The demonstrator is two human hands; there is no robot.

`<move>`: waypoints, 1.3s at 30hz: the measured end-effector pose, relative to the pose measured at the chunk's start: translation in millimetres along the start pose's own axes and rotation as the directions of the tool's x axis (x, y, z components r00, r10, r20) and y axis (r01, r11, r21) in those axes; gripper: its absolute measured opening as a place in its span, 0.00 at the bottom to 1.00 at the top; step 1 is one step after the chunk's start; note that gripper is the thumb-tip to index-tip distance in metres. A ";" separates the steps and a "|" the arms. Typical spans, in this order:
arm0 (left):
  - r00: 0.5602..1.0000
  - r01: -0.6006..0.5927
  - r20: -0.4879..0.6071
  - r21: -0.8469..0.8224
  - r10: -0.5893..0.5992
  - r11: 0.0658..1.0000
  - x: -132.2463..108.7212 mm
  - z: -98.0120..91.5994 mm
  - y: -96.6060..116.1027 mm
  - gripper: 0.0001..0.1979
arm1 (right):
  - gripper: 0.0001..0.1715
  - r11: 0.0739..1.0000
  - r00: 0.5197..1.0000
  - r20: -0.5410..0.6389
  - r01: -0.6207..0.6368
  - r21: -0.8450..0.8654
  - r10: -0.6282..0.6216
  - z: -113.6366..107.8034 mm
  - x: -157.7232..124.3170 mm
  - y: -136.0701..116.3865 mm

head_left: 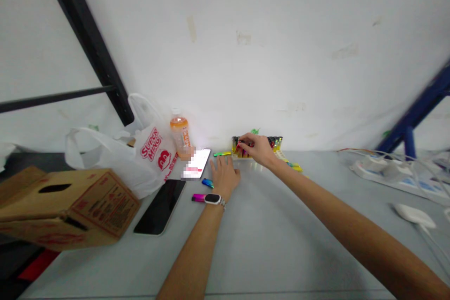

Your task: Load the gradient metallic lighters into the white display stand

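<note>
Against the wall stands a tray of lighters (276,144), packed in rows with dark tops and shiny coloured bodies. My right hand (258,149) reaches over its left part, fingers pinched on a reddish lighter (239,146) at the row's end; the fingers partly hide it. My left hand (225,174) lies on the table with fingers spread, holding nothing. Around it lie a green-yellow lighter (222,153) beyond the fingertips, a blue lighter (207,182) at its left edge, and a magenta lighter (198,198) by the watch. More yellow lighters (295,167) lie right of the tray.
To the left are a cardboard box (91,206), a white plastic bag (140,164), an orange drink bottle (180,133), a lit phone (198,164) and a dark tablet (160,208). A power strip (397,173) with cables and a white charger (415,215) lie at right.
</note>
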State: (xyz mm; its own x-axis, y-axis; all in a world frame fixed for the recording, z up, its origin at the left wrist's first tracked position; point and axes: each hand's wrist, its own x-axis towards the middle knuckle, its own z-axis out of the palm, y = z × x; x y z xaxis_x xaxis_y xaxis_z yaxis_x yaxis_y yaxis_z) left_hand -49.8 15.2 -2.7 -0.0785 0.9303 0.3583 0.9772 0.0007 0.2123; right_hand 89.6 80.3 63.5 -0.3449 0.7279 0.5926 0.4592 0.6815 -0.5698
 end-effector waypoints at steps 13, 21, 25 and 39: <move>0.991 -0.040 0.130 0.005 0.040 0.999 30.7 -13.0 -17.2 0.19 | 0.08 0.894 0.953 0.302 0.146 -0.424 -0.012 23.2 52.9 20.3; 0.990 -0.081 0.117 0.066 0.073 0.995 6.4 -25.4 -22.2 0.17 | 0.08 0.923 0.963 0.268 0.067 -0.379 0.040 26.6 56.3 26.3; 0.985 -0.121 0.130 0.039 0.115 0.992 -1.0 -26.7 -21.9 0.17 | 0.09 0.917 0.957 0.284 0.066 -0.393 0.053 28.9 53.5 26.2; 0.996 -0.087 -0.087 -0.748 0.033 0.658 -16.0 -31.0 -15.3 0.05 | 0.27 0.894 0.989 0.143 0.095 -0.437 -0.036 17.1 2.1 -4.0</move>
State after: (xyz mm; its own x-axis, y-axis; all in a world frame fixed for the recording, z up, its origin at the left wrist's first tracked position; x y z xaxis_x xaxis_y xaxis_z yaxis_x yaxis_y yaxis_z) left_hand -69.6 -11.1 16.4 -0.0631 0.8944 0.4427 0.5025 -0.3548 0.7884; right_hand 73.0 80.4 57.3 -0.4744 0.7063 0.5255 0.7355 0.6460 -0.2042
